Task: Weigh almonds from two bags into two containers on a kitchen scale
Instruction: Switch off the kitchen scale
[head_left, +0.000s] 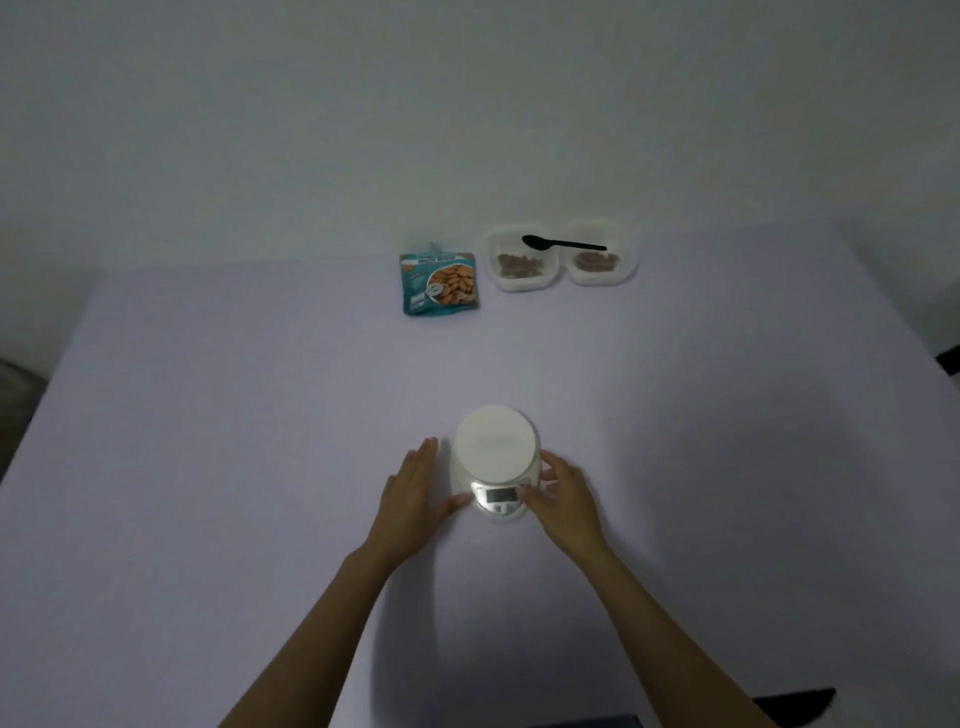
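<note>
White kitchen scale (496, 462) sits on the lilac counter (208, 467), close in front of the person & right btwn both hands. Left grip (415, 488) is spread: fingers straight & together, lying flat along the scale's left side, thumb tip touching the front-left corner by the display (501, 495). Right grip (563, 493) is curled round the scale's right side, forefinger on the rim, thumb on the front edge just beside the display, so it's pinching that side of the scale. The round weighing plate on top is bare. Display is grey; any digits are too small to read. Well apart from the hands, at the far edge of the counter, a teal almond bag (439, 283) stands w/ a pic of almonds on its front; there's print on it but it's too blurred to make out a brand. Just beside it, first container (522, 280), white, touching the second container (602, 278), each w/ brown almonds (519, 265) inside. A black spoon (563, 244) lies across both rims, bowl end over the first.
</note>
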